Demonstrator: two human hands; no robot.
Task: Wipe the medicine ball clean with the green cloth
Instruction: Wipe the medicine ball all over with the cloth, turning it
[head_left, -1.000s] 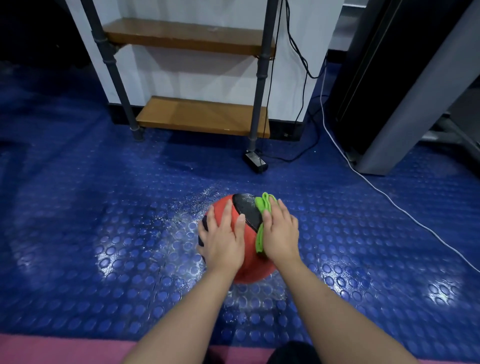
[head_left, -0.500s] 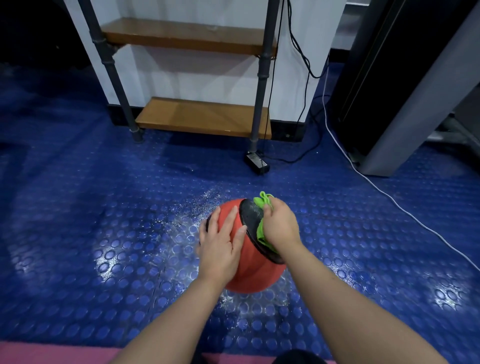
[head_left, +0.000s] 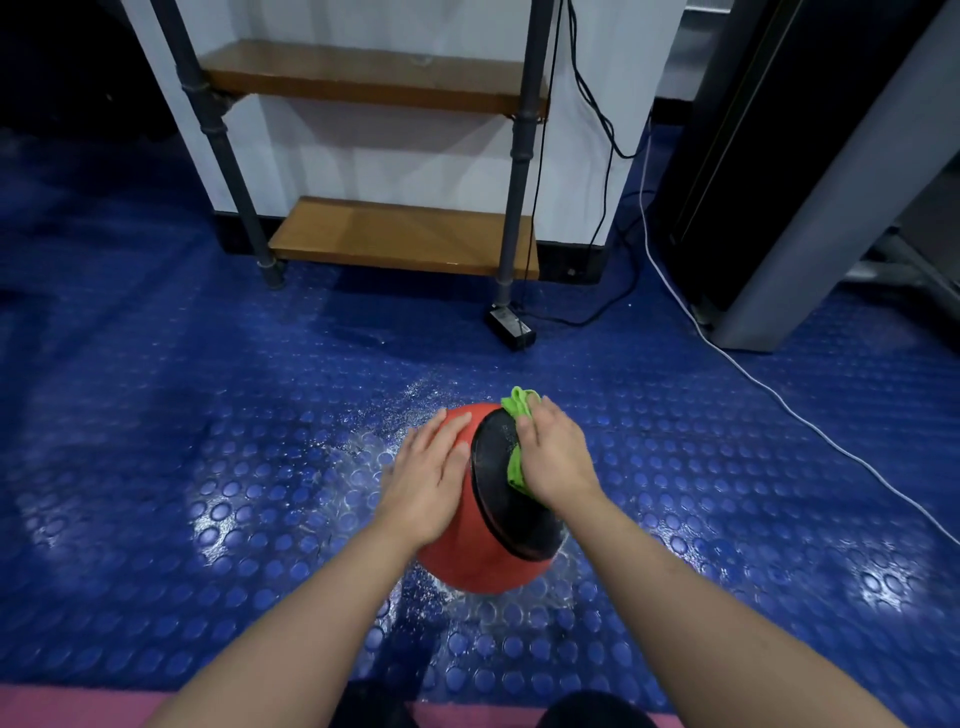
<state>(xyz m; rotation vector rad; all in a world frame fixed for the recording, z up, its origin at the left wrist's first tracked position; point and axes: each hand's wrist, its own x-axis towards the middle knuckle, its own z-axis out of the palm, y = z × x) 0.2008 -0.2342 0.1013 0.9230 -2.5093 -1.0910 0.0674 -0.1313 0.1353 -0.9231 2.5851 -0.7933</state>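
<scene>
Wet studded floor (head_left: 156, 415) holds medicine ball (head_left: 467, 561) near shelf (head_left: 395, 239).

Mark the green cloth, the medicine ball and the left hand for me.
green cloth (head_left: 519, 401): head view, on its bunched far end.
medicine ball (head_left: 470, 553): head view, on its red lower side.
left hand (head_left: 428, 480): head view, on the back of the hand.
</scene>
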